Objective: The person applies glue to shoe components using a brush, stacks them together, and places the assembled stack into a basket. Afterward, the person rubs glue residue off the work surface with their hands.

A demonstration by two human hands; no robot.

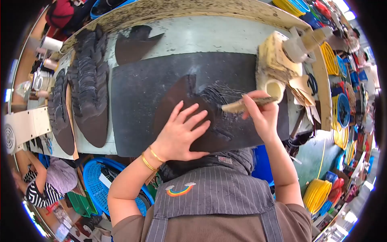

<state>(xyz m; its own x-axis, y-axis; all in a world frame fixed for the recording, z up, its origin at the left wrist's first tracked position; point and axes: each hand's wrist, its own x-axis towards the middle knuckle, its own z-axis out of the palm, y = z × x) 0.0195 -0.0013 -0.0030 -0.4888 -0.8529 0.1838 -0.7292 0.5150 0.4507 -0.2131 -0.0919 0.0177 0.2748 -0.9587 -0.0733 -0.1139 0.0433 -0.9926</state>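
Brown piece lies flat on the black mat, just in front of the person, and the mat lies on the counter. The left hand rests on top of the piece, with its fingers spread apart and pressing down, not pinching it. The right hand has its fingers closed tight round a brush, and the brush tip is down close to the edge of the piece; I cannot tell if it touches. Dark, shiny smears show on the mat by the brush. The piece looks thin and light, and I think it would bend easily and is not likely to break. Its dark edges may be wet, so they could be slippery or sticky. A flat hand on the dry brown middle seems best for holding it still, and a soft pinch on a dry brown edge seems best for lifting it. One more cut piece lies on the counter past the mat, and a big row of pieces lies overlapped to the left. A small cup stands near the right hand
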